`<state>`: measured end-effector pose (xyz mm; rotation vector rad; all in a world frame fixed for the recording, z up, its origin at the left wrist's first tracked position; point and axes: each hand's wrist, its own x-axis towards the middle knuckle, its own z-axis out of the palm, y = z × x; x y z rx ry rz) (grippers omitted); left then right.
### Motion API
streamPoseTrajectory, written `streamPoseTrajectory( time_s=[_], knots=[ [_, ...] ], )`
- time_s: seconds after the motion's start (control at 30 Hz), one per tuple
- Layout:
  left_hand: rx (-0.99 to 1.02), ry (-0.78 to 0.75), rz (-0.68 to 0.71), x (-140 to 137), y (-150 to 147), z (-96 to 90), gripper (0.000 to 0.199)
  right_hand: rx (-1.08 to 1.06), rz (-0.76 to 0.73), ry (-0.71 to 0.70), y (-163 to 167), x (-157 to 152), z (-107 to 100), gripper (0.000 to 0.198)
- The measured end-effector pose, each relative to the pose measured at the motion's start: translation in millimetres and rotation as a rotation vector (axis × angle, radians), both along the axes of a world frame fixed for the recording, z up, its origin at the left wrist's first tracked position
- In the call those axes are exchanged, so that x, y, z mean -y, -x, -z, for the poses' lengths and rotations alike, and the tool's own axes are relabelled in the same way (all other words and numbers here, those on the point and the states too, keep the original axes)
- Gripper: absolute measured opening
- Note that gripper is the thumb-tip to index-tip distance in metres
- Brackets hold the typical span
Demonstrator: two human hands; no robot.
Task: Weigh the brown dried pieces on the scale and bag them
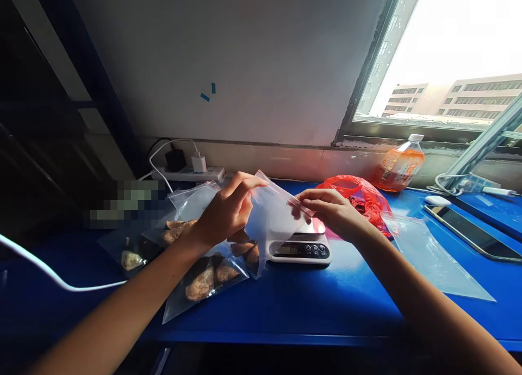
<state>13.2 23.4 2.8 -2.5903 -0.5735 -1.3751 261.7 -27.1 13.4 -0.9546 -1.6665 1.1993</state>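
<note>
A translucent zip-lock bag (271, 217) is held up by its top edge between my two hands. My left hand (236, 204) pinches the left end of the zip strip, and my right hand (326, 204) grips the right end. I see nothing inside this bag. Behind and below it stands a white digital kitchen scale (322, 258), partly hidden by the bag, its small display lit. Under my left wrist lie several filled clear bags, among them a bag of brown lumpy pieces (202, 282), whose exact kind I cannot tell.
A red plastic bag (354, 187) sits behind my right hand. Further right are a flat clear bag (440, 255), a phone (475, 231) and a bottle of orange drink (402, 166). A power strip (187, 174) with a white charger and cable stands by the wall.
</note>
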Motion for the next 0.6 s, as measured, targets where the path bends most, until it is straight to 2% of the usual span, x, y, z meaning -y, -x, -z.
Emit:
streamPoseTrajectory(
  time_s=[0.2,0.3,0.37,0.47,0.6],
  knots=[
    [-0.032,-0.012,0.007,0,-1,1.0,0.042,0.125,-0.055,-0.032,-2,3,-3,0.024],
    [-0.039,-0.037,-0.007,1,-2,0.5,0.038,0.179,-0.021,-0.051,-1,1,-1,0.027],
    [-0.048,-0.066,-0.033,5,-3,-0.6,0.035,0.240,0.072,-0.126,2,1,1,0.026],
    [-0.071,-0.146,-0.105,14,-6,-2.7,0.033,0.320,0.237,-0.316,12,4,5,0.018],
    [-0.102,-0.218,-0.158,24,-10,-2.9,0.022,0.345,0.288,-0.432,26,10,10,0.011]
  ],
)
